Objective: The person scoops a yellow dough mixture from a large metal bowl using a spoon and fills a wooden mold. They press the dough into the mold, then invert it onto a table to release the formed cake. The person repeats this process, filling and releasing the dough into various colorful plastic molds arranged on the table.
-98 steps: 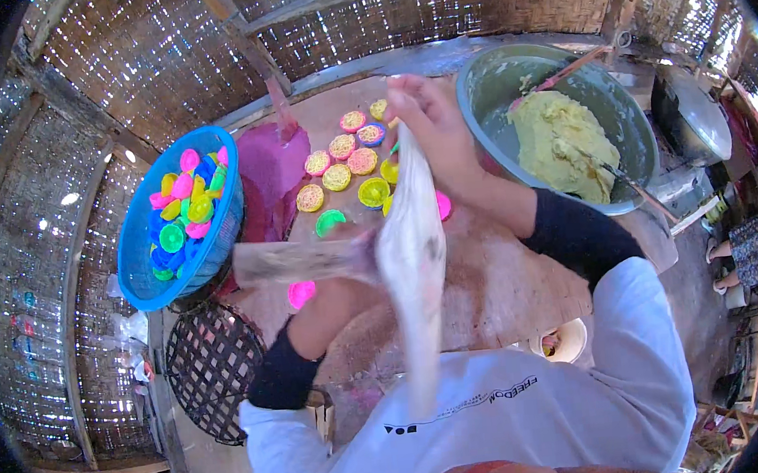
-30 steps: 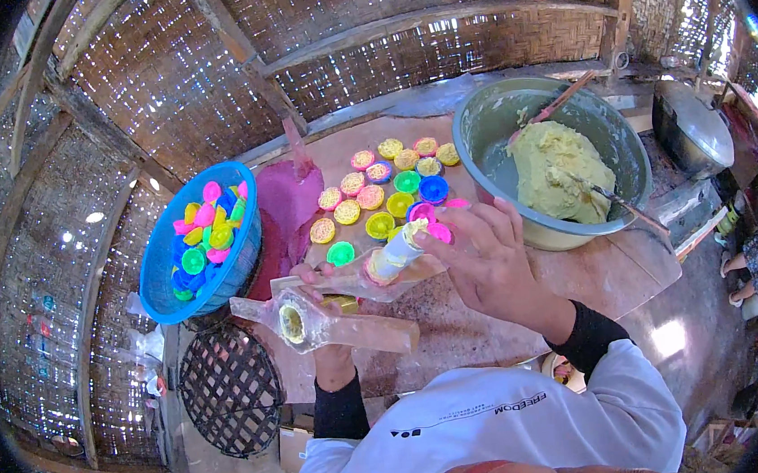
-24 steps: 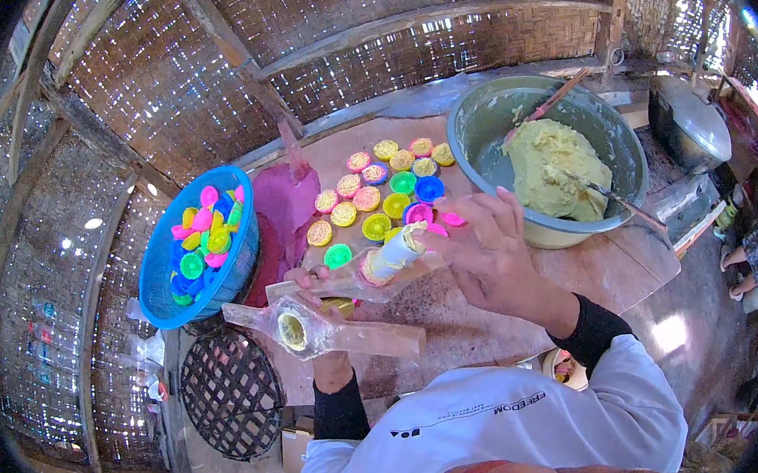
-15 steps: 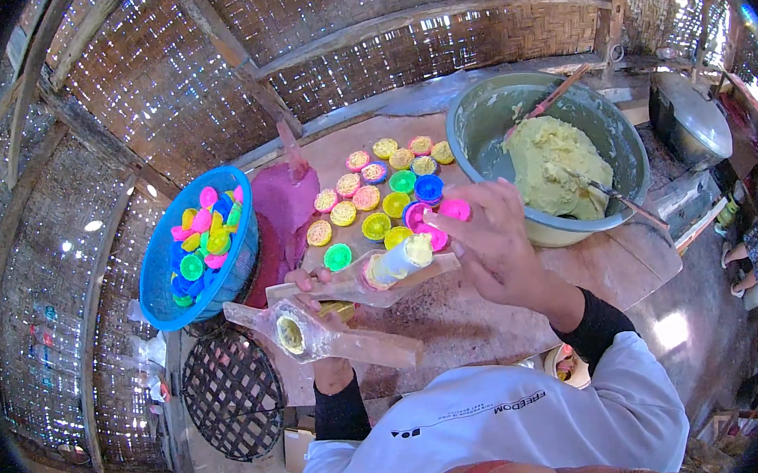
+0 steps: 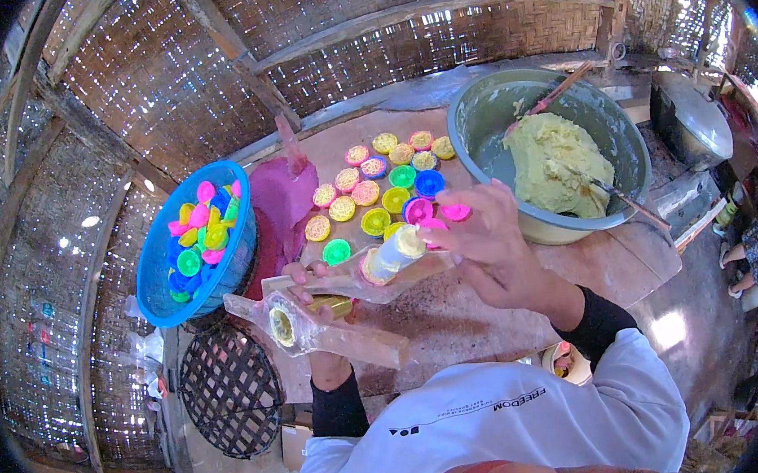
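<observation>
My left hand (image 5: 303,275) is wrapped round a two-part wooden hand press; its palm is hidden behind the wood. The nearer part of the press (image 5: 352,340) is a wooden bar with a round hole smeared with dough. Above it, the farther bar carries a pale cylinder plunger (image 5: 390,261), tilted up to the right, with yellowish dough (image 5: 409,240) on its end. My right hand (image 5: 499,244) is at that end, fingers stretched and slightly bent, fingertips at or very near the dough. Beyond are small colourful cups (image 5: 364,193), several filled with stringy dough, others without it.
At the right back stands a big green basin (image 5: 487,128) with a dough mound (image 5: 562,166) and sticks in it. To the left are a blue basket (image 5: 244,239) of colourful cups, a pink sheet (image 5: 281,200) and a black lattice (image 5: 230,394). A lidded pot (image 5: 697,114) is far right.
The press in my left hand has shifted slightly left and nearer to me. My right hand has moved a little left, with its fingertips still by the plunger's doughy end.
</observation>
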Available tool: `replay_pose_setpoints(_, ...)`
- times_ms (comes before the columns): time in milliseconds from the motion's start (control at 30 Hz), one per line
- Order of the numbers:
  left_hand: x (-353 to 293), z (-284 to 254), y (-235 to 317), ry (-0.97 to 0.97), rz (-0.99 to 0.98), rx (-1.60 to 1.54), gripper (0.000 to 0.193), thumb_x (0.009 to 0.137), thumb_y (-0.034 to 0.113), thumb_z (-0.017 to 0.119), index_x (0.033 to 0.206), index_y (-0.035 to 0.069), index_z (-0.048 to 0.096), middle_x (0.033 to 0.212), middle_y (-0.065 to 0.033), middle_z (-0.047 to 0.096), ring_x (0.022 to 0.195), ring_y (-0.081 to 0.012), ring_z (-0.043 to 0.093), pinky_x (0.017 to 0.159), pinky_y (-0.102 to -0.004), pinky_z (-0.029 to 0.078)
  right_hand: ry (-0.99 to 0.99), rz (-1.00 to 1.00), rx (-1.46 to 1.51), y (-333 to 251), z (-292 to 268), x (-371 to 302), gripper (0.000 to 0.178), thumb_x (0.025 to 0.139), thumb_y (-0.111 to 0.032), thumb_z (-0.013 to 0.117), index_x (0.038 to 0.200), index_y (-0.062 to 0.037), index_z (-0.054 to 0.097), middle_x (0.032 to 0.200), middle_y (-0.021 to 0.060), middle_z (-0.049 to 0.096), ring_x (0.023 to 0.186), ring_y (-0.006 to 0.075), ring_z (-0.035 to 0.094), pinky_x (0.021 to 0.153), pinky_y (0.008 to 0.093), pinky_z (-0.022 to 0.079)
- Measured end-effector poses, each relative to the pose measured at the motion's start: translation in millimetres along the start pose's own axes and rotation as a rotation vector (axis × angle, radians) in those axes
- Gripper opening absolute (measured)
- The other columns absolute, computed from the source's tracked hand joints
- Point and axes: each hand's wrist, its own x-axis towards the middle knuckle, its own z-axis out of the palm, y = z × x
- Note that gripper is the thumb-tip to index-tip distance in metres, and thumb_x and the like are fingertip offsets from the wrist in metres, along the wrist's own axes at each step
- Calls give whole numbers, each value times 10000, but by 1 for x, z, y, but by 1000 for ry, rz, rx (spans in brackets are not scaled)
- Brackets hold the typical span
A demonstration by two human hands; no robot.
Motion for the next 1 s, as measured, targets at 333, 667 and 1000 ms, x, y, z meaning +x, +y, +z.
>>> replay_pose_setpoints(333, -1, -7, -3, -49, -15, 19, 339, 702, 58, 708, 857, 168, 428, 989, -35, 393, 1043, -271, 426, 922, -486, 401, 59, -13, 106, 6, -3, 1, 493, 675, -40, 537, 1133, -214, 599, 1212, 71, 456, 1107, 273, 388, 1014, 478, 159)
replay_pose_setpoints(667, 24, 57, 23, 76, 173, 363, 326, 645, 120, 726, 866, 110, 487, 918, -80, 489, 901, -272, 506, 805, -422, 460, -30, -43, -128, 24, -55, -6, 513, 732, -104, 572, 1235, -171, 496, 1153, 97, 524, 1058, 288, 480, 955, 452, 296)
replay_pose_setpoints(1000, 55, 51, 13, 108, 311, 555, 450, 674, 307, 698, 977, 56, 479, 955, -93, 492, 959, -265, 497, 814, -398, 445, -831, 830, -1057, 145, -164, -81, 144, 754, -170, 571, 843, -63, 605, 790, 134, 634, 775, 308, 620, 646, 409, 487)
